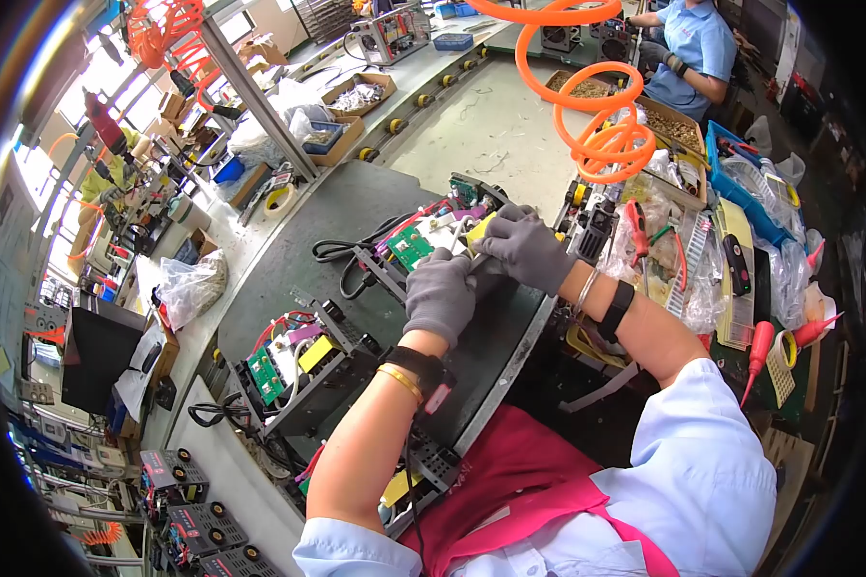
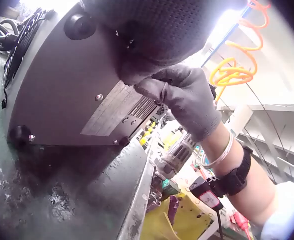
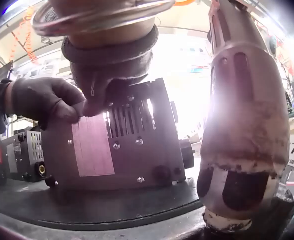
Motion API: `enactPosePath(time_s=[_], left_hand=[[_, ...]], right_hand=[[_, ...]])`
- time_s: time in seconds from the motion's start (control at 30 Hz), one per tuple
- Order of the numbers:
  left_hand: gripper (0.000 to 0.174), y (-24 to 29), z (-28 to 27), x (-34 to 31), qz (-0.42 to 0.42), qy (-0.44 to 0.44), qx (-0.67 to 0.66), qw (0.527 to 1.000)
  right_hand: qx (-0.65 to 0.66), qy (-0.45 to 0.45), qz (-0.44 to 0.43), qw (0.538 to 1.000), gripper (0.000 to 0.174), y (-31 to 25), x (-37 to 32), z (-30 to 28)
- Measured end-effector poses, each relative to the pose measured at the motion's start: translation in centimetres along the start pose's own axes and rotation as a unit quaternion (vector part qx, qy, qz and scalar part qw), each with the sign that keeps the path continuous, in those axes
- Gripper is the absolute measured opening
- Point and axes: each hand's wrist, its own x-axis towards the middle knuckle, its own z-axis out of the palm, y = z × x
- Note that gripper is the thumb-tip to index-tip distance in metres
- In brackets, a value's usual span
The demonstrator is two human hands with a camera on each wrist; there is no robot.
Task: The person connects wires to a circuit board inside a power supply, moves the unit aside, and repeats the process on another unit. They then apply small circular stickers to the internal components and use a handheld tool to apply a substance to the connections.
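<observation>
A welder-like power unit with its cover off, showing a green circuit board (image 1: 410, 248) and red wires, stands on the dark bench. On its dark side panel (image 3: 132, 165) is a pale rectangular label (image 3: 93, 150), beside vent slots and screws. Both hands wear grey knit gloves. My left hand (image 1: 440, 296) pinches at one upper corner of the label, thumb on the panel side. Close beside it, my right hand (image 1: 527, 250) has bent fingers and thumb together at the label's other upper corner. The left hand fills the top of the left wrist view, partly hiding the label.
A second open unit (image 1: 293, 361) stands to the left, with several finished-looking units (image 1: 202, 524) lower left. A grey pistol-like tool (image 3: 242, 115) is just right of the work. Orange coiled hose (image 1: 597, 115) hangs above. Red-handled pliers (image 1: 637, 231) lie at right. Another person (image 1: 698, 48) sits beyond.
</observation>
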Motion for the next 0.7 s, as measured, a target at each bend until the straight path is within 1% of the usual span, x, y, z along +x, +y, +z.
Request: enactPosePath(time_s=[0.03,0.1,0.13,0.23,0.27,0.33,0.37,0.4,0.43,0.47,0.5,0.57,0.67,0.7], left_hand=[[0.027,0.0,0.2,0.0,0.000,0.006,-0.004,1.000],[0.040,-0.3,0.3,-0.2,-0.041,0.049,-0.123,0.990],[0.047,-0.4,0.3,-0.2,-0.061,0.070,-0.179,0.979],[0.069,-0.6,0.7,-0.1,-0.047,0.161,-0.111,0.980],[0.077,-0.6,0.4,0.0,-0.048,0.114,-0.107,0.987],[0.075,-0.3,0.1,0.3,-0.090,0.081,-0.086,0.989],[0.074,-0.1,0.1,0.5,-0.109,0.066,-0.076,0.989],[0.073,-0.1,0.2,0.7,-0.098,0.072,-0.054,0.991],[0.073,0.0,0.2,0.8,-0.106,0.068,-0.078,0.989],[0.074,0.1,0.0,0.8,-0.115,0.063,-0.102,0.986],[0.074,0.1,0.0,0.7,-0.124,0.057,-0.126,0.983],[0.073,0.1,0.1,0.8,-0.121,0.059,-0.117,0.984],[0.071,0.2,0.0,0.6,-0.107,0.058,-0.115,0.986],[0.070,0.2,-0.1,0.6,-0.101,0.057,-0.116,0.986]], right_hand=[[0.014,-0.010,-0.020,1.000,0.024,0.4,0.2,0.0],[0.042,-0.028,-0.059,0.997,0.021,1.4,0.6,0.2],[0.140,-0.022,-0.045,0.989,0.017,1.9,0.8,0.3],[0.123,-0.036,-0.060,0.990,0.030,1.9,0.9,0.0],[0.117,-0.042,-0.015,0.992,0.038,1.4,0.9,-0.3],[0.103,-0.052,0.077,0.990,0.054,0.2,0.8,-0.8],[0.067,-0.051,0.053,0.995,0.062,0.3,0.8,-0.4],[0.031,-0.051,0.029,0.998,0.070,0.6,0.5,0.3],[-0.005,-0.050,0.005,0.999,0.078,0.7,0.5,0.7],[-0.034,-0.077,0.016,0.996,0.081,0.4,0.4,1.1],[-0.040,-0.089,0.021,0.995,0.083,0.2,0.3,1.3],[-0.053,-0.115,0.028,0.992,0.087,-0.2,0.8,0.7],[-0.049,-0.164,0.035,0.985,0.085,0.1,2.0,0.2],[-0.032,-0.167,0.031,0.985,0.084,0.4,2.2,0.2]])
